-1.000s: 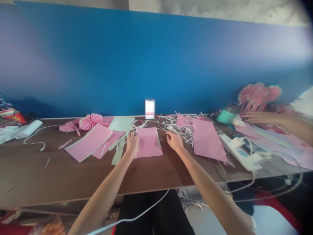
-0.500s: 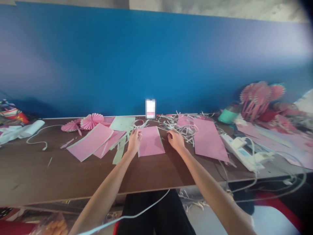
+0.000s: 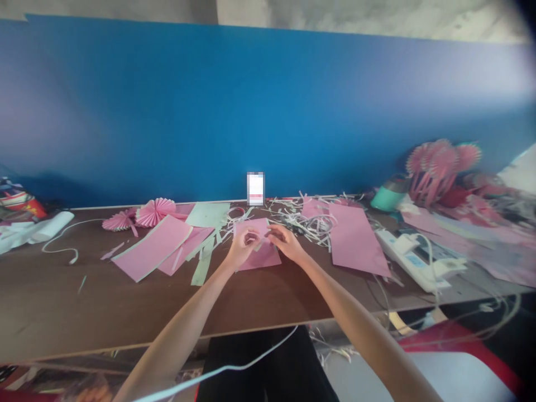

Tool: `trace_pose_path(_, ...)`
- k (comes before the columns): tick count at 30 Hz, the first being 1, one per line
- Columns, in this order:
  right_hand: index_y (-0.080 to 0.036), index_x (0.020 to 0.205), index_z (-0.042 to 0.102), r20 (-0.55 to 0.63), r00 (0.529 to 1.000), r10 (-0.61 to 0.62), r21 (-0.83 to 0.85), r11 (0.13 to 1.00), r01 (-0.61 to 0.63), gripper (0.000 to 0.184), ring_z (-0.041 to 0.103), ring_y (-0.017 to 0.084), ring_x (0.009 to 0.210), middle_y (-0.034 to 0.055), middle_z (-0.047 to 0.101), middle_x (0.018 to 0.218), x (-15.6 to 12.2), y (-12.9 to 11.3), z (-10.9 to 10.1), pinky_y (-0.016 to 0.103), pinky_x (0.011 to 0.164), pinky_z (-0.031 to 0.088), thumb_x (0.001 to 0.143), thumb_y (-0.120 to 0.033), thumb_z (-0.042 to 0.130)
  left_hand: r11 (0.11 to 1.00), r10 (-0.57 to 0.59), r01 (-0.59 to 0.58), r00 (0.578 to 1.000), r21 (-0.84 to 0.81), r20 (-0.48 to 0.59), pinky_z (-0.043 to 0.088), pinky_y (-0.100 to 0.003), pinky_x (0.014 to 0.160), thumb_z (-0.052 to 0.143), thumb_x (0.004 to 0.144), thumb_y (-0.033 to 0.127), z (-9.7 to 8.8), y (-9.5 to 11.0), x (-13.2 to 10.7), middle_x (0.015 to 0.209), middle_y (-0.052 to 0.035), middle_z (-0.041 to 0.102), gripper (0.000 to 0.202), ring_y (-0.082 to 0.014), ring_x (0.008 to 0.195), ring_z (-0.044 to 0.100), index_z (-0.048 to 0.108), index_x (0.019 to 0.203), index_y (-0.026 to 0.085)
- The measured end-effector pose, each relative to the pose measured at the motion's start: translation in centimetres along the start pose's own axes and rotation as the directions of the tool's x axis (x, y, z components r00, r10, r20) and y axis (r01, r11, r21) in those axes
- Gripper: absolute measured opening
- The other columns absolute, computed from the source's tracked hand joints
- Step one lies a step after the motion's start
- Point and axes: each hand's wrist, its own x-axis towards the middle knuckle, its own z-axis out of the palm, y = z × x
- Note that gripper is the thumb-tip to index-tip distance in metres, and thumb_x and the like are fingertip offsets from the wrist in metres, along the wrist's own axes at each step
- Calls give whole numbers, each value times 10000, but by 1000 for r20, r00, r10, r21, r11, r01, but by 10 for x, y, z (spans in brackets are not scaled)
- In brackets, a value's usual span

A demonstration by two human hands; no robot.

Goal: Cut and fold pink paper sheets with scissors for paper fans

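A pink paper sheet point(image 3: 268, 258) lies on the brown table point(image 3: 125, 301) straight ahead of me. My left hand point(image 3: 242, 247) and my right hand point(image 3: 283, 242) have come together over its middle. Both pinch the sheet's far edge, which is lifted and folded toward me. Only the near part of the sheet shows below my fingers. A larger pink sheet point(image 3: 355, 239) lies just right of my right hand.
Pink and pale green sheets point(image 3: 154, 245) lie to the left, with folded pink paper fans point(image 3: 154, 211) behind them. Paper strip scraps point(image 3: 310, 220) pile at the back. A white power strip point(image 3: 412, 258) with cables, a teal cup point(image 3: 387, 195) and more pink fans point(image 3: 439, 162) are at the right.
My hands moved from the sheet's two sides to its middle and lifted its far edge. Another person's arm, at the right a second ago, is gone.
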Motion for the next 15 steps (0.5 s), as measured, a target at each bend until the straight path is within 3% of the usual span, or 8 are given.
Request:
trace_pose_path(3, -217, 1173, 528, 68, 998, 9, 40, 999, -12, 395, 602, 146, 671, 39, 649, 897, 1, -1, 3, 258, 588, 466, 812, -367, 585, 1000, 1, -2, 999, 10, 46, 491, -269, 659, 641, 778, 384, 5, 1, -1, 968, -87, 611, 309, -166, 822, 604, 578, 975, 155)
trace_pose_path(6, -197, 1032, 601, 72, 997, -25, -7, 1000, 26, 272, 587, 142, 684, 23, 651, 841, 2, -2, 4, 259, 625, 458, 788, -318, 601, 999, 3, -6, 997, 37, 75, 494, -269, 650, 615, 797, 406, 7, -1, -1, 978, -87, 615, 308, -160, 800, 607, 582, 965, 150)
trace_pose_path(9, -185, 900, 649, 37, 999, -24, -82, 996, 27, 174, 566, 135, 645, 11, 637, 764, 3, -2, 0, 253, 601, 442, 782, -292, 579, 983, 35, -50, 996, 178, 86, 502, -295, 711, 509, 871, 396, 4, -3, 0, 1004, -90, 629, 289, -172, 845, 613, 586, 1024, 162)
trace_pose_path(11, -186, 888, 663, -43, 999, -1, -104, 995, -4, 188, 555, 130, 604, 9, 626, 729, 4, -2, -6, 251, 568, 435, 797, -287, 532, 923, 91, -137, 985, 359, 144, 481, -343, 842, 421, 917, 353, 0, -4, 0, 1064, -86, 633, 285, -191, 963, 598, 595, 1074, 191)
trace_pose_path(15, -181, 935, 658, -209, 977, 52, -80, 994, -70, 257, 599, 155, 642, 33, 653, 757, 4, -1, -19, 281, 597, 477, 827, -320, 470, 680, 97, -319, 932, 660, 349, 322, -422, 1049, 352, 940, 313, -8, -7, -3, 1248, -64, 581, 330, -226, 1223, 461, 609, 1137, 248)
